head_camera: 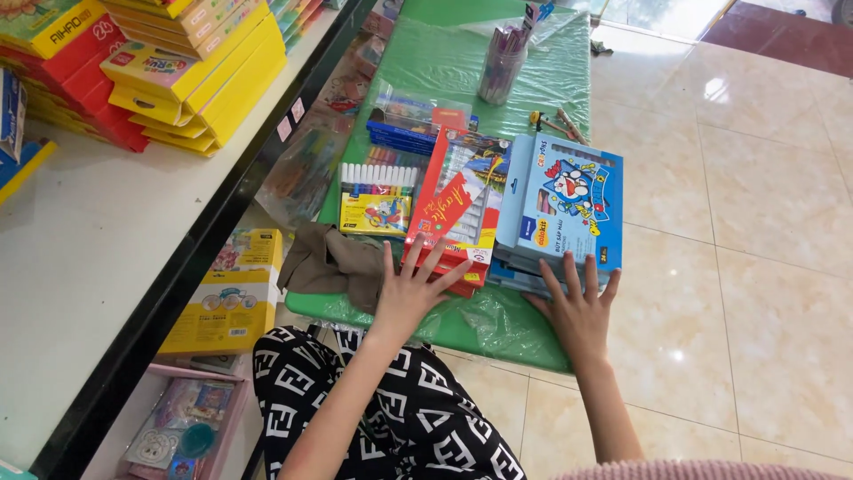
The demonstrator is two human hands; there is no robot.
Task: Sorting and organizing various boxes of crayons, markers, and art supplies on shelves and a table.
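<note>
Left arm: bare forearm entering from the lower edge, running toward 1 o'clock, wrist nearly straight. Left hand point(410, 289): palm down, flat, fingers point(435, 260) spread and extended toward 12 to 1 o'clock, thumb angled out toward 11 o'clock (nothing gripped).

Right arm: bare forearm rising from the lower right toward 11 o'clock, a pink sleeve edge at the bottom. Right hand point(579, 311): palm down, flat, fingers point(573, 274) straight, slightly fanned, pointing to 12 o'clock.

Both hands lie level with each other, well apart.

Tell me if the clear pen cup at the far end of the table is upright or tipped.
Upright: the pen cup stands on the green table, pens pointing up.
</note>
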